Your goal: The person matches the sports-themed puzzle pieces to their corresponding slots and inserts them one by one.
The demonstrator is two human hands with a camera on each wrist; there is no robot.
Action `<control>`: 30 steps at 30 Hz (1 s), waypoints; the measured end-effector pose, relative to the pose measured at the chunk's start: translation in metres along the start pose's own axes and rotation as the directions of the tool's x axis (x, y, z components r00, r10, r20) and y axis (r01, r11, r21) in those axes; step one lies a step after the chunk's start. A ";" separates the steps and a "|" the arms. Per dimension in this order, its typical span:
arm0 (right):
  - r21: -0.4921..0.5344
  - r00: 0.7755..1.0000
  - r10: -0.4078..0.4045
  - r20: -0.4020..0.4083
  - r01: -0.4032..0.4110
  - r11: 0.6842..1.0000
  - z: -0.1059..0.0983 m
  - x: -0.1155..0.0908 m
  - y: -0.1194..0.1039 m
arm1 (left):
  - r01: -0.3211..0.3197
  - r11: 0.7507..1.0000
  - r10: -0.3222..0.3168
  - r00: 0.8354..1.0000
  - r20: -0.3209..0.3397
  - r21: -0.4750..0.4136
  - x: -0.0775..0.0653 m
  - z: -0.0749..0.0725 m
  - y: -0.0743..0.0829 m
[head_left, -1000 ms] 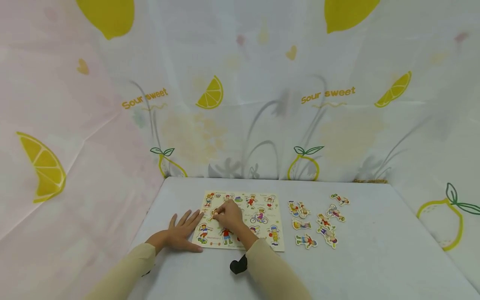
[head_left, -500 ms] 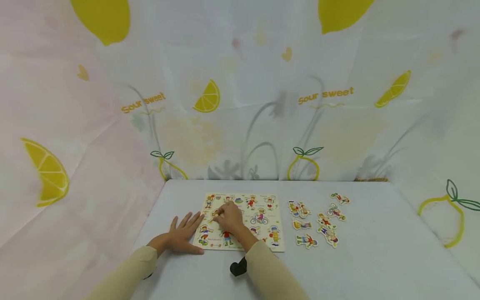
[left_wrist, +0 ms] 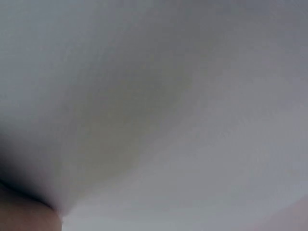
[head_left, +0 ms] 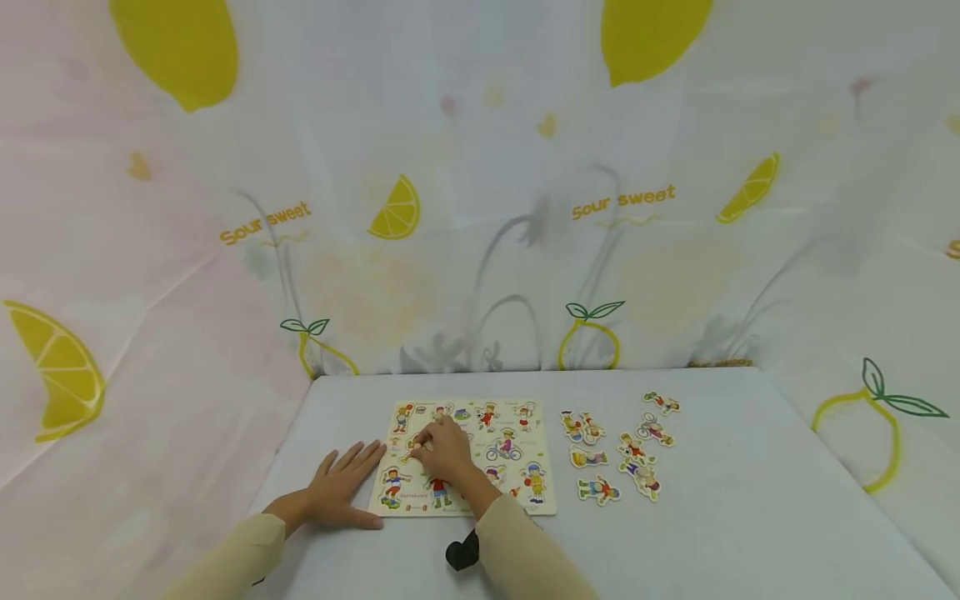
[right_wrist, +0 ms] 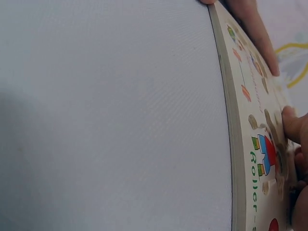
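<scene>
Lower left, left hand (head_left: 337, 493), fingers spread and gripping nothing, touches the board (head_left: 549, 505), presumably steadying it; right hand (head_left: 450, 456), lower centre, pinches a figure piece (head_left: 409, 454).

Head view, downward over board (head_left: 482, 435)

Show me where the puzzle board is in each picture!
Head: the puzzle board lies low, near the middle; the right hand covers part.
Left wrist: not in it, mostly a blurry pale surface.
Right wrist: along the right side, slanting, cut off.
Match: green-booted figure printed on it, seen in head and right wrist.
</scene>
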State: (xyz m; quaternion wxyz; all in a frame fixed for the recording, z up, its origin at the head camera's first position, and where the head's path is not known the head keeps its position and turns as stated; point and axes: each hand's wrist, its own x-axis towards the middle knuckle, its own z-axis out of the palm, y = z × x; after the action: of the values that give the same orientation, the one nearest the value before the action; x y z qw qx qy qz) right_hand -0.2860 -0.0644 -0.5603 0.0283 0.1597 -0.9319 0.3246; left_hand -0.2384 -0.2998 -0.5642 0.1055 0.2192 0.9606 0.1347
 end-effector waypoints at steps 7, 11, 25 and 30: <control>-0.015 1.000 -0.009 0.016 0.010 1.000 -0.002 -0.001 -0.002 | -0.001 0.999 0.003 0.999 -0.050 0.038 -0.006 0.006 -0.004; 0.038 0.999 -0.018 0.049 0.016 0.999 -0.005 0.001 0.000 | 0.019 0.998 -0.020 1.000 0.007 0.053 -0.008 -0.006 0.006; -0.071 0.977 -0.180 0.110 0.188 0.980 -0.038 -0.016 0.005 | 0.026 0.998 -0.026 1.000 -0.005 0.057 -0.012 0.009 -0.007; -0.236 0.964 -0.228 0.141 0.256 0.938 -0.060 -0.012 0.014 | 0.029 0.996 -0.029 1.000 0.004 0.080 -0.004 0.005 -0.012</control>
State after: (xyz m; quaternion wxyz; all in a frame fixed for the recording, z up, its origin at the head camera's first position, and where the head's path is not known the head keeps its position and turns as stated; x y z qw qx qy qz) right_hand -0.2819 -0.0135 -0.5231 0.0361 0.2861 -0.9388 0.1884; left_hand -0.2382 -0.3104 -0.5722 0.1013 0.2098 0.9679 0.0941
